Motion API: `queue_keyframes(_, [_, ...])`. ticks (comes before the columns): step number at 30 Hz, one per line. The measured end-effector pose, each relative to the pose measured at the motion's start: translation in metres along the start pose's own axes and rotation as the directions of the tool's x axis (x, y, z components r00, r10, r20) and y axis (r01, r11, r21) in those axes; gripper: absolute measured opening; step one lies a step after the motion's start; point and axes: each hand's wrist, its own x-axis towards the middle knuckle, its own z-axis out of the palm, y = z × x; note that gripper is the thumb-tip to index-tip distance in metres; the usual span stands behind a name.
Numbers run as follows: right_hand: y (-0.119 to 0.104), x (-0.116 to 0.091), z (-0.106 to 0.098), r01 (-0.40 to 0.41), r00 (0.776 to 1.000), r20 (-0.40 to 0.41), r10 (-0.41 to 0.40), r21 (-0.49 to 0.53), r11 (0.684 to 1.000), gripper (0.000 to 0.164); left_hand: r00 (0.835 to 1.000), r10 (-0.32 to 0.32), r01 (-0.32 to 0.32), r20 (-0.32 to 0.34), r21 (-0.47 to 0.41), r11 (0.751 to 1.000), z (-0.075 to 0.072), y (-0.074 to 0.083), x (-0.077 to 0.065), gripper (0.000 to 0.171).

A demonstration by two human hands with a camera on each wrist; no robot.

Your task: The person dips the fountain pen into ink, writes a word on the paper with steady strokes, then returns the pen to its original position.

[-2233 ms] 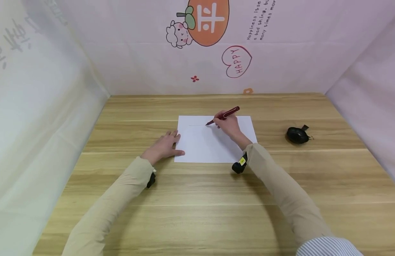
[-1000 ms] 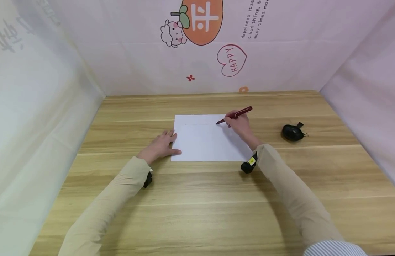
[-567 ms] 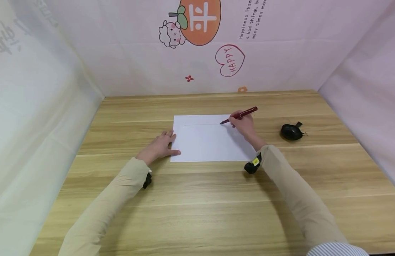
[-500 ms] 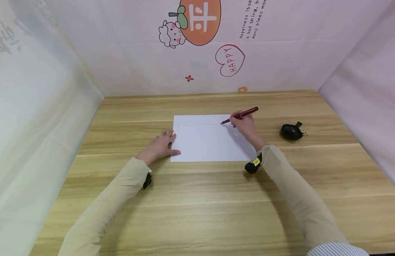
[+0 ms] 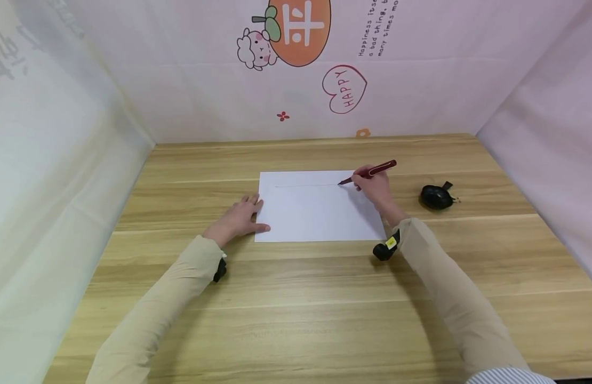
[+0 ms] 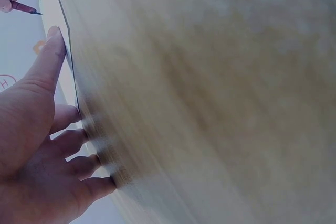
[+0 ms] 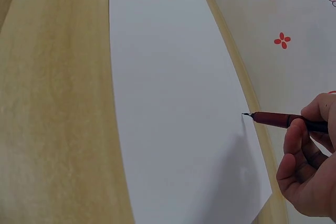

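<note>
A sheet of white paper lies on the wooden table, with a thin straight line running across its upper part. My right hand pinches a dark red fountain pen, its nib touching the paper at the line's right end. The right wrist view shows the same pen between thumb and fingers, slanted over the sheet. At the paper's left edge my left hand rests with spread fingers, the thumb on the sheet. In the left wrist view the fingers press along the paper's edge.
A small black rounded object with a tab sits on the table to the right of the paper. White printed cloth stands behind the table and on both sides. Each wrist wears a black camera.
My right hand has moved rightward with the pen, and the drawn line has grown longer to the right. My left hand has stayed on the paper's left edge. The head view has shifted slightly.
</note>
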Motion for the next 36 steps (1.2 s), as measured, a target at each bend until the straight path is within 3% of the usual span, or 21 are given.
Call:
queue_keyframes(22, [0.014, 0.002, -0.022, -0.052, 0.997, -0.05, 0.054, 0.039, 0.998, 0.017, 1.0, -0.003, 0.003, -0.003, -0.016, 1.0, 0.002, -0.001, 0.0, 0.084])
queue_keyframes(36, [0.022, 0.002, -0.036, -0.025, 0.996, -0.08, 0.028, 0.035, 0.999, 0.017, 1.0, -0.011, 0.011, -0.007, -0.012, 1.0, 0.003, -0.002, 0.002, 0.084])
